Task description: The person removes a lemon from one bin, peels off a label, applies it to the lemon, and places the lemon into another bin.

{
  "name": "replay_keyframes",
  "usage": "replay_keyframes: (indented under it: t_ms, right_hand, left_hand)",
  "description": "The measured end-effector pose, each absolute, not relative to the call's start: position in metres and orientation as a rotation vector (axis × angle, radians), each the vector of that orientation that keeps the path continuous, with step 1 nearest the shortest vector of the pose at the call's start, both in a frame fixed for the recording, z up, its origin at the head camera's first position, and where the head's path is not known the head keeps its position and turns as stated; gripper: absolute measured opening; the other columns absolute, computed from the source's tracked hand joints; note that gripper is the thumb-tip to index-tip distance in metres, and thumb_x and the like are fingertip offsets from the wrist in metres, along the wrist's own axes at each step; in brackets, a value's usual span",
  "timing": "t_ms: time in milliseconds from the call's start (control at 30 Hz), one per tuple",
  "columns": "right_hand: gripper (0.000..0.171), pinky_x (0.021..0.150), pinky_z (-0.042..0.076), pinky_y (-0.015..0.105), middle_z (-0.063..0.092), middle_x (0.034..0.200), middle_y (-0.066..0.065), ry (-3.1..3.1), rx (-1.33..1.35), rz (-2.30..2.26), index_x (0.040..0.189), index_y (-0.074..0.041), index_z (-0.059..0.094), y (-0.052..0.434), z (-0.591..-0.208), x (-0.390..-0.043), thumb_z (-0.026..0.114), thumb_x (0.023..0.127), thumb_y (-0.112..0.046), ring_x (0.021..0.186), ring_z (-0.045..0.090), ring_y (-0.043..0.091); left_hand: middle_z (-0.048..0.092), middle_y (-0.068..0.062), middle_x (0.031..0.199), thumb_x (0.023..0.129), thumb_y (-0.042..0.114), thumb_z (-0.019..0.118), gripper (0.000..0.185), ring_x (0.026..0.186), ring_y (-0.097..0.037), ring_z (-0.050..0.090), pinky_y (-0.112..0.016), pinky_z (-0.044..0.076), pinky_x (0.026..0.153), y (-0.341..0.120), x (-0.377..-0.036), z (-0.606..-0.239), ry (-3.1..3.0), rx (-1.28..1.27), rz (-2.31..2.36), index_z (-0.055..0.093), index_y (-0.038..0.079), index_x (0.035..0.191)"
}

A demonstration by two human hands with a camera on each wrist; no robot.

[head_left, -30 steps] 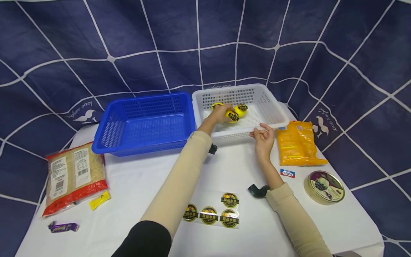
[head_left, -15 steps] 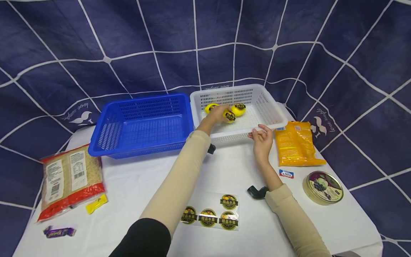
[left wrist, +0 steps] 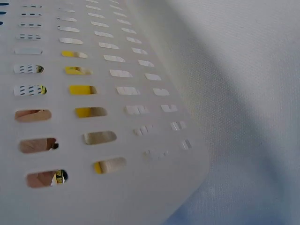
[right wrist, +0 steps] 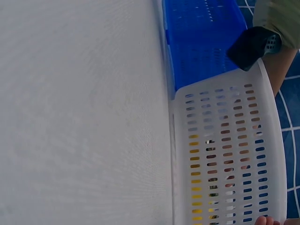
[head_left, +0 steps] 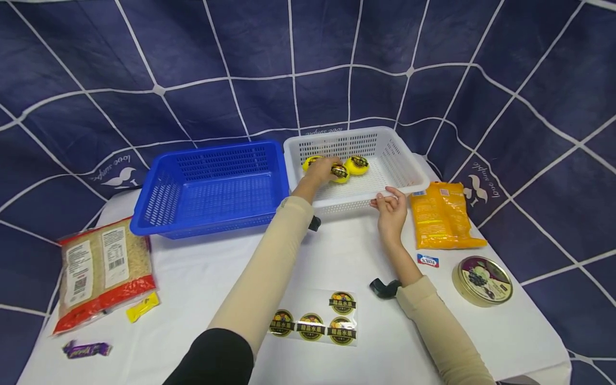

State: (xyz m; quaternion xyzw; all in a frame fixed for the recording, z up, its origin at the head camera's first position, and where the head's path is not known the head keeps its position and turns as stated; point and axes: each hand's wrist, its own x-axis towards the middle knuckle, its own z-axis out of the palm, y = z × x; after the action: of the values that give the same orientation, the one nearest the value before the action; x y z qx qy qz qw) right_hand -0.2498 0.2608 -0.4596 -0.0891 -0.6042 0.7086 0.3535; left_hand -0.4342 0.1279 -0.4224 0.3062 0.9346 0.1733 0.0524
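Inside the white basket (head_left: 385, 174), my left hand (head_left: 321, 170) grips a yellow lemon (head_left: 339, 174) with a black-and-gold label, fingertips over its top. Labelled lemons lie on both sides: one lemon (head_left: 357, 167) to the right, another lemon (head_left: 312, 161) partly behind the hand. My right hand (head_left: 392, 211) pinches the basket's front rim with thumb and fingers. Through the slots in the left wrist view, yellow lemon skin (left wrist: 83, 89) and parts of a hand show. In the right wrist view only fingertips (right wrist: 265, 221) appear, at the basket's rim.
A blue basket (head_left: 226, 192) stands left of the white one. A sheet of round stickers (head_left: 313, 323) lies in front. Left are a rice bag (head_left: 106, 267), a yellow packet (head_left: 143, 307) and a purple candy (head_left: 86, 349); right, an orange bag (head_left: 440, 219), a small packet (head_left: 428, 260) and a round tin (head_left: 483, 280).
My left hand and its lemon have shifted slightly left within the white basket. The left lemon has moved left too and shows more. My right hand stays on the rim.
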Motion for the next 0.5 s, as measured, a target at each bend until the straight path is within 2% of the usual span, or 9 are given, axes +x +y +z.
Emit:
replay_keyframes:
  t_ms: [167,333,367,433,500]
  right_hand:
    - [0.029,0.069,0.055,0.023,0.055,0.076,0.007,-1.551,-0.203,1.853,0.117,-0.001,0.047,0.259,-0.458,-0.255,0.057,0.090,-0.002,0.069,0.061,0.014]
    - [0.032,0.070,0.055,0.022,0.057,0.076,0.007,-1.577,-0.222,1.850,0.119,-0.002,0.045,0.266,-0.454,-0.260,0.057,0.090,-0.006,0.070,0.060,0.015]
    - [0.031,0.070,0.055,0.022,0.057,0.076,0.008,-1.575,-0.238,1.850,0.119,-0.002,0.046,0.268,-0.453,-0.260,0.058,0.091,-0.006,0.070,0.060,0.015]
    - [0.029,0.069,0.055,0.023,0.057,0.075,0.008,-1.565,-0.277,1.854,0.118,-0.004,0.047,0.274,-0.450,-0.260,0.058,0.091,-0.007,0.069,0.060,0.016]
    - [0.024,0.065,0.054,0.021,0.058,0.074,0.006,-1.543,-0.360,1.835,0.114,-0.006,0.050,0.280,-0.446,-0.259,0.057,0.091,-0.007,0.066,0.059,0.016]
  left_hand:
    - [0.049,0.000,0.135,0.086,0.020,0.067,0.048,0.122,-0.024,0.044,-0.036,0.039,0.101,0.121,-0.434,-0.417,2.853,0.923,0.616,0.052,0.025,0.131]
    - [0.051,0.001,0.133,0.088,0.018,0.065,0.039,0.123,-0.020,0.044,-0.031,0.036,0.103,0.113,-0.433,-0.393,2.839,1.009,0.809,0.057,0.021,0.126]
    - [0.052,0.001,0.132,0.088,0.018,0.064,0.036,0.121,-0.021,0.046,-0.031,0.037,0.102,0.111,-0.431,-0.386,2.833,1.034,0.858,0.059,0.020,0.124]
    - [0.054,-0.001,0.130,0.089,0.017,0.063,0.030,0.105,-0.026,0.055,-0.030,0.042,0.095,0.104,-0.424,-0.372,2.805,1.084,0.990,0.062,0.016,0.119]
    - [0.057,-0.003,0.126,0.090,0.016,0.062,0.026,0.100,-0.025,0.057,-0.027,0.043,0.093,0.093,-0.414,-0.358,2.802,1.149,1.103,0.065,0.014,0.115]
